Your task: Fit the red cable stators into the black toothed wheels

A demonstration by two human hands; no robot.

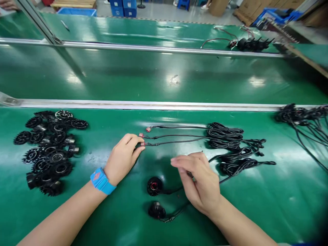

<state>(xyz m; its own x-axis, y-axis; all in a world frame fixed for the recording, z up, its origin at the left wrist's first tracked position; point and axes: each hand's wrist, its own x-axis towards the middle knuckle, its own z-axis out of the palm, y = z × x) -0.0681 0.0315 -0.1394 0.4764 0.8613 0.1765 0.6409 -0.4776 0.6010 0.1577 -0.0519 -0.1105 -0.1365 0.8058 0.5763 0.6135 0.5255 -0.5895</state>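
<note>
My left hand [124, 158], with a blue band on its wrist, is closed with thumb and fingertips on the small reddish end of a black cable [174, 141]. Just beyond it lie two more cables with similar copper-red ends [148, 129]. My right hand [201, 182] hovers over the mat, fingers bent together towards the thumb; a dark bit shows between them, too hidden to name. Below and left of that hand sit two black toothed wheel-like parts, one with a red centre [154, 186] and one tilted [156, 210], both with cables attached running beneath my right hand.
Coiled black cables [225, 136] lie right of centre. A heap of black toothed parts [51, 150] is at the left. More cabled parts [297, 114] are at the far right. A pale rail [153, 104] crosses behind the green mat [115, 222].
</note>
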